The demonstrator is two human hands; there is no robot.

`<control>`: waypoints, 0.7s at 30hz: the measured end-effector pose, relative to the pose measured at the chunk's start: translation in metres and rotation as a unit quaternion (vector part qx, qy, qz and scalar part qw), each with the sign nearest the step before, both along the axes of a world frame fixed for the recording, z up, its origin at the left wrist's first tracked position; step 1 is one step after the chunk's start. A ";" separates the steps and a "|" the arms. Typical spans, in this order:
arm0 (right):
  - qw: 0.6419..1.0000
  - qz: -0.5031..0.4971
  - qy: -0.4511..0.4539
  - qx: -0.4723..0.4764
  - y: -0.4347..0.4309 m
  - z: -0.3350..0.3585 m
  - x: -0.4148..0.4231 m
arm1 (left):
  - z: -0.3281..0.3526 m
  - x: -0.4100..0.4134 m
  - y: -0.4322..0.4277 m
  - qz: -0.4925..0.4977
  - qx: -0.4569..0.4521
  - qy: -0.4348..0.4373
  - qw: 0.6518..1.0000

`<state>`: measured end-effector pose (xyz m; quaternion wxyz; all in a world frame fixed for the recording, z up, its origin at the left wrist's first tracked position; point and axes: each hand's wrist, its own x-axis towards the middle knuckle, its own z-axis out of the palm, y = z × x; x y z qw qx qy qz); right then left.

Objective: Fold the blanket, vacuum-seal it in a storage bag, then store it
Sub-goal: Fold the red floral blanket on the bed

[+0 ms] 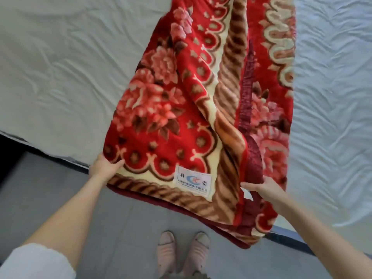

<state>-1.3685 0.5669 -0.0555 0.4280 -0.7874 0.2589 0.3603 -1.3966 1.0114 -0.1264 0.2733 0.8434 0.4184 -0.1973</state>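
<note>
A thick red blanket [181,109] with pink flowers and a brown rope border lies folded lengthwise on the bed, its near end hanging over the bed's edge. A white label [192,179] is sewn near that end. My left hand [103,165] grips the blanket's near left corner, thumb on top. My right hand [261,188] grips the dark red edge of the top layer at the near right, beside a small white tag [246,193].
The bed [60,67] carries a pale, wrinkled sheet on both sides of the blanket. Its dark frame edge [285,237] runs across the near side. Below it is grey floor [124,228], where my two feet in pink slippers [183,251] stand.
</note>
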 end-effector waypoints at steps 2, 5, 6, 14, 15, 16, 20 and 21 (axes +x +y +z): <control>0.999 -0.027 -0.010 -0.015 -0.002 0.002 -0.012 | -0.014 0.005 0.009 0.016 -0.042 -0.020 0.999; 0.997 -0.067 -0.022 0.004 -0.015 0.022 -0.030 | -0.063 0.011 0.031 0.032 -0.059 -0.042 0.997; 0.997 -0.074 -0.025 0.010 -0.024 0.030 -0.036 | -0.084 0.012 0.041 0.034 -0.061 -0.048 0.996; 0.982 -0.104 0.020 -0.153 -0.056 -0.001 -0.067 | -0.013 0.024 -0.039 0.001 -0.003 0.027 1.000; 0.984 -0.090 0.036 -0.151 -0.051 -0.012 -0.063 | -0.005 0.028 -0.045 0.015 0.025 0.035 0.999; 0.985 -0.072 0.045 -0.151 -0.048 -0.020 -0.056 | 0.002 0.031 -0.050 0.028 0.054 0.040 0.997; 0.991 -0.055 0.052 -0.106 -0.059 -0.004 -0.008 | 0.032 0.052 -0.088 -0.054 0.161 -0.078 0.982; 0.994 -0.063 0.035 -0.078 -0.063 0.006 0.008 | 0.040 0.061 -0.105 -0.097 0.165 -0.135 0.972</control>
